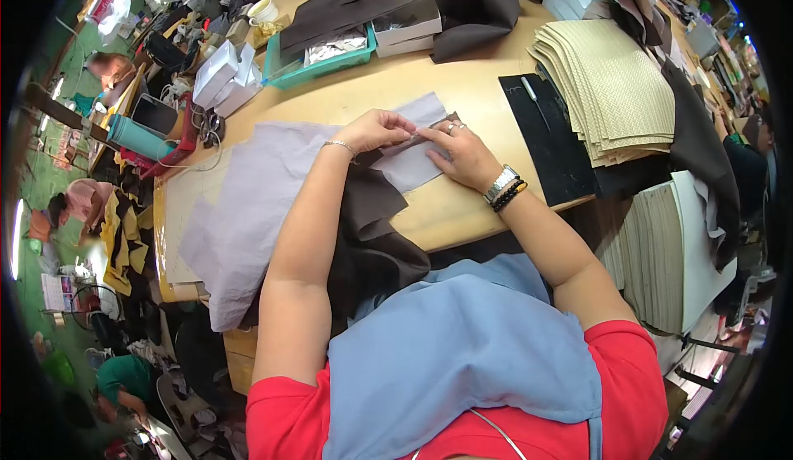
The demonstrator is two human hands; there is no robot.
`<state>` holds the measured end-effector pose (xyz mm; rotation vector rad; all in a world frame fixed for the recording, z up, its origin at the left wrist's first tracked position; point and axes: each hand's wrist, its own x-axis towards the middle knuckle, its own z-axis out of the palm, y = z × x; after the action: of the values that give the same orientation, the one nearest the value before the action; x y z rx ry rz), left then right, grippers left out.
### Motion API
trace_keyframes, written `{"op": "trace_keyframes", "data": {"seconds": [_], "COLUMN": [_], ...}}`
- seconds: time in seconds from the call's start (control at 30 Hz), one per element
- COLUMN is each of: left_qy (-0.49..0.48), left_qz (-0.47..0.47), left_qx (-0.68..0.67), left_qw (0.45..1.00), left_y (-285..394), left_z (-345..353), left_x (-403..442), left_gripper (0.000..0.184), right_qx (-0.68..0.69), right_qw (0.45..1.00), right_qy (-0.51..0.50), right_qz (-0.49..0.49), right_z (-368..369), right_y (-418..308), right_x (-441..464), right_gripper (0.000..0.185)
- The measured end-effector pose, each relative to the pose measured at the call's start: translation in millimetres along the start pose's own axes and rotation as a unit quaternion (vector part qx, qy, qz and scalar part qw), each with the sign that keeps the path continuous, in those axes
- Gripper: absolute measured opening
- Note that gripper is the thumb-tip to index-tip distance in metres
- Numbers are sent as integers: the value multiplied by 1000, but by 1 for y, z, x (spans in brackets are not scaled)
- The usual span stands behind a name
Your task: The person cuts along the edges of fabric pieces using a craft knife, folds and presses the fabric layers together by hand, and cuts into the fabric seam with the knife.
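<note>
My left hand (378, 131) is closed in a pinch at the edge of a dark fabric piece, beside a light grey sheet (413, 161). My right hand (462, 156) meets it there, thumb apart and index fingertip close to the left fingertips, resting on the same sheet. What lies between the fingertips is too small to tell. A large pale lilac fabric (268, 179) spreads under and left of my left forearm. Dark brown fabric (370, 200) hangs over the table's near edge between my arms.
Across the wooden table (330, 101) stand a teal tray (318, 70) and white boxes under dark fabric. At right lie a black mat (541, 138) with a pen and a stack of cream sheets (615, 88). Another person's hands show at the far edge.
</note>
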<state>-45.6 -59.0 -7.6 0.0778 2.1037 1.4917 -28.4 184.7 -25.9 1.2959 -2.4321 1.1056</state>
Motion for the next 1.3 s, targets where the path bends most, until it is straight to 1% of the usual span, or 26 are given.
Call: {"op": "trace_keyframes", "data": {"seconds": [0.03, 0.13, 0.17, 0.2, 0.23, 0.33, 0.43, 0.53, 0.63, 0.67, 0.73, 0.87, 0.97, 1.03, 1.17, 1.27, 1.3], "left_qy": [2, 96, 141, 181, 218, 264, 288, 202, 180, 189, 186, 160, 161, 157, 138, 159, 156], "left_qz": [7, 19, 95, 169, 240, 244, 268, 243, 234, 213, 184, 134, 150, 141, 86, 100, 105], "left_qx": [-12, 32, 105, 176, 245, 264, 315, 336, 182, 206, 174, 140, 179, 170, 99, 175, 166], "left_qw": [1000, 995, 980, 953, 914, 895, 863, 887, 938, 936, 949, 968, 959, 963, 982, 966, 968], "left_y": [-1, -2, -4, -11, -18, -32, -32, -21, -29, -31, -19, -11, -13, -17, -19, -11, -12], "left_z": [-1, 6, 7, 8, 9, 6, 9, 13, 15, 13, 15, 12, 8, 5, 6, 8, 8], "left_x": [0, -1, -2, -2, -1, 4, 5, 1, 7, 6, -4, -5, -3, 1, 2, -1, -1], "left_gripper": [18, 20, 21, 23, 24, 28, 28, 30, 32, 26, 21, 21, 20, 19, 18, 17, 17], "right_qx": [2, -10, -10, -8, -6, -25, -38, -59, -58, -57, -55, -53, -53, -61, -67, -71, -74], "right_qw": [1000, 999, 999, 999, 999, 999, 999, 998, 998, 998, 998, 998, 998, 998, 998, 997, 997], "right_qy": [-3, 33, 37, 40, 42, -5, -6, 29, 32, 30, 30, 25, 18, 28, 17, 5, 5], "right_qz": [-1, -17, -14, -8, -3, 26, 18, -20, -11, -9, -5, -8, -7, -16, -7, -5, -6], "right_z": [0, 0, 1, 2, 3, 4, 3, 3, 6, 7, 7, 6, 7, 7, 7, 8, 9], "right_y": [0, -3, -3, -2, 0, 3, 2, 0, 3, 3, 3, 3, 4, 4, 2, 3, 4], "right_x": [2, 3, 3, 2, 2, -1, 1, 3, 2, 2, 2, 1, 2, 3, 1, 2, 2], "right_gripper": [47, 40, 38, 36, 33, 26, 26, 26, 26, 27, 27, 28, 30, 32, 36, 38, 38]}}
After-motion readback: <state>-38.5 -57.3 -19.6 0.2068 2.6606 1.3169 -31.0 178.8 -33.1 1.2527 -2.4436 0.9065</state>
